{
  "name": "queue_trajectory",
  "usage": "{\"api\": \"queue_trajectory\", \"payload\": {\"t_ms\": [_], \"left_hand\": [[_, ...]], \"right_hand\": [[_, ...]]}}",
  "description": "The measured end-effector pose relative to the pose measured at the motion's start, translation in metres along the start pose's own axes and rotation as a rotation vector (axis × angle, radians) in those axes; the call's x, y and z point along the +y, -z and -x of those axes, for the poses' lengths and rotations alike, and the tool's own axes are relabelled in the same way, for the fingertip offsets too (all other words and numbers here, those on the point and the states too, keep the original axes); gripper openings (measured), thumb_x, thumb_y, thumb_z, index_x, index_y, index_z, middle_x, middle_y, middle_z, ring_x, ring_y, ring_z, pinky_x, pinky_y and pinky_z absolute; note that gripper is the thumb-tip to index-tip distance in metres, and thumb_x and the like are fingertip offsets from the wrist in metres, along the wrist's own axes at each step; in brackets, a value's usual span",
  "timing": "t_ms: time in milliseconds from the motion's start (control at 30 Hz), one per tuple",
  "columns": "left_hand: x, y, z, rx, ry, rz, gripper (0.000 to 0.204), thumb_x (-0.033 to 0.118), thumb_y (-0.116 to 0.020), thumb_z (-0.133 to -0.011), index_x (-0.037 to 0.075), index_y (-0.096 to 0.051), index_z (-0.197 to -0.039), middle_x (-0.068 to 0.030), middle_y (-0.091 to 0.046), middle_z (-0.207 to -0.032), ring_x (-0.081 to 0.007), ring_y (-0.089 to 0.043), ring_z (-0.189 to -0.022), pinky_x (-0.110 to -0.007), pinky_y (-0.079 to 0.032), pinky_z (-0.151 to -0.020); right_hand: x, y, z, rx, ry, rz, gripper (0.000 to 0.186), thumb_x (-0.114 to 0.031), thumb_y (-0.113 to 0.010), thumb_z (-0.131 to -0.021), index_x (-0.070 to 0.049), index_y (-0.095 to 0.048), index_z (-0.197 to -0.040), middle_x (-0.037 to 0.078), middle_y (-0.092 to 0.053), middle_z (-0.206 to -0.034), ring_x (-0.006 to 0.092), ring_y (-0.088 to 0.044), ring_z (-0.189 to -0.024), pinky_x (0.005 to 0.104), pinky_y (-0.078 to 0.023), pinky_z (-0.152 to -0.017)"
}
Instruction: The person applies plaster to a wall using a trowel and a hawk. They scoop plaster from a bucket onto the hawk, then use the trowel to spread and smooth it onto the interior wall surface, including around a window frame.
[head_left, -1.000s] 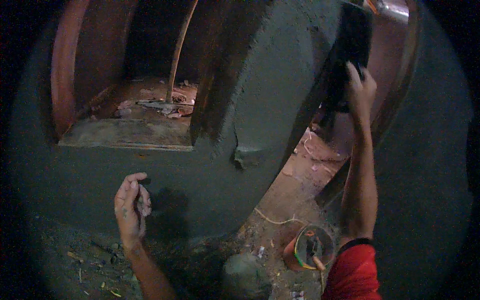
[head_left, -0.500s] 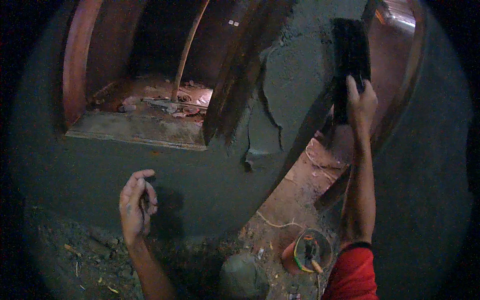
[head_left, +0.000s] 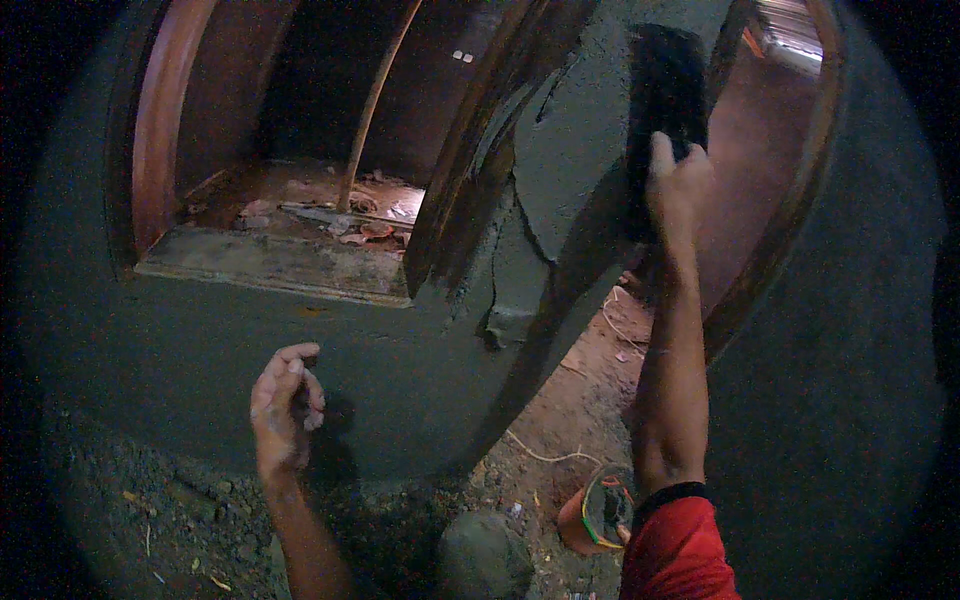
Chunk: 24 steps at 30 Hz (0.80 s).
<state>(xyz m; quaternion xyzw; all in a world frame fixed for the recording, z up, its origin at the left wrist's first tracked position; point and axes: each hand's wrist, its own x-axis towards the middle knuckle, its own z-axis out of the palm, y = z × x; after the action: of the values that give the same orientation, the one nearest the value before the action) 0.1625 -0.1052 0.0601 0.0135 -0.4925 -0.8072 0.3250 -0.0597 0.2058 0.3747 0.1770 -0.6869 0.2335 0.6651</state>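
Note:
My right hand (head_left: 682, 190) grips a long, dark plastering float (head_left: 668, 85), its face turned to the narrow strip of wall between the window and the doorway. Wet grey plaster (head_left: 575, 150) covers that strip, with a ragged raised edge running down its left part. Whether the float touches the plaster throughout is hard to see. My left hand (head_left: 285, 405) hangs in front of the lower wall with loosely curled fingers, a gap inside them and nothing held.
A window opening with a wooden frame (head_left: 160, 130) and a sill (head_left: 270, 265) lies left, rubble beyond it. A wooden door frame (head_left: 790, 235) stands right. An orange bucket (head_left: 578, 524) rests on the dirt floor near a pale cord (head_left: 545, 457). Loose debris (head_left: 190, 510) lies lower left.
My right hand and the float have shifted left across the plastered strip. My left hand has moved slightly right, still loosely curled. The view has shifted a little, and my right sleeve now partly covers the bucket.

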Motion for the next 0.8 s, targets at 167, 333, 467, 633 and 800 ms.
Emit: {"api": "queue_trajectory", "payload": {"t_ms": [167,333,467,633,800], "left_hand": [[0.012,0.022,0.006,-0.008,0.019,-0.039,0.031,0.032,-0.054,-0.099,0.006,-0.06,-0.114,0.0,-0.054,-0.063,-0.0053,-0.046,-0.05,-0.02,-0.034,-0.043],[0.005,0.02,0.002,-0.026,0.025,-0.024,0.032,0.033,-0.055,-0.098,0.006,-0.061,-0.113,-0.0001,-0.054,-0.063,-0.0056,-0.045,-0.049,-0.021,-0.034,-0.042],[0.009,0.01,0.0,-0.012,0.005,-0.029,0.032,0.033,-0.054,-0.098,0.005,-0.06,-0.114,0.0005,-0.052,-0.062,-0.0057,-0.045,-0.05,-0.021,-0.034,-0.043],[0.019,0.009,-0.002,-0.005,0.003,-0.079,0.033,0.033,-0.053,-0.099,0.005,-0.06,-0.116,0.0016,-0.05,-0.062,-0.0051,-0.043,-0.05,-0.02,-0.033,-0.043],[0.019,-0.001,-0.008,0.019,0.03,-0.082,0.032,0.03,-0.051,-0.101,0.004,-0.059,-0.118,0.0021,-0.051,-0.065,-0.0036,-0.042,-0.052,-0.018,-0.032,-0.043]], "right_hand": [[-0.057,0.014,0.042,-0.387,-0.559,-0.67,0.051,-0.047,-0.065,-0.09,0.003,-0.065,-0.083,0.003,-0.058,-0.065,0.0135,-0.057,-0.057,0.0298,-0.047,-0.054],[-0.053,-0.006,-0.017,-0.24,-0.164,-0.035,0.051,-0.042,-0.063,-0.089,0.008,-0.069,-0.098,0.03,-0.068,-0.094,0.0438,-0.068,-0.086,0.0488,-0.052,-0.078],[0.015,0.005,-0.093,-0.125,0.132,-0.034,0.049,-0.041,-0.064,-0.092,0.007,-0.068,-0.097,0.011,-0.07,-0.082,0.0173,-0.062,-0.073,0.0336,-0.049,-0.068],[-0.038,0.049,-0.075,-0.571,0.221,-0.233,0.044,-0.039,-0.064,-0.094,0.005,-0.067,-0.091,0.003,-0.063,-0.075,0.0104,-0.056,-0.068,0.0273,-0.045,-0.062],[-0.009,0.068,0.034,-0.288,-0.185,-0.286,0.038,-0.037,-0.065,-0.094,0.001,-0.067,-0.086,0.003,-0.063,-0.075,0.0102,-0.054,-0.065,0.0278,-0.043,-0.06]]}}
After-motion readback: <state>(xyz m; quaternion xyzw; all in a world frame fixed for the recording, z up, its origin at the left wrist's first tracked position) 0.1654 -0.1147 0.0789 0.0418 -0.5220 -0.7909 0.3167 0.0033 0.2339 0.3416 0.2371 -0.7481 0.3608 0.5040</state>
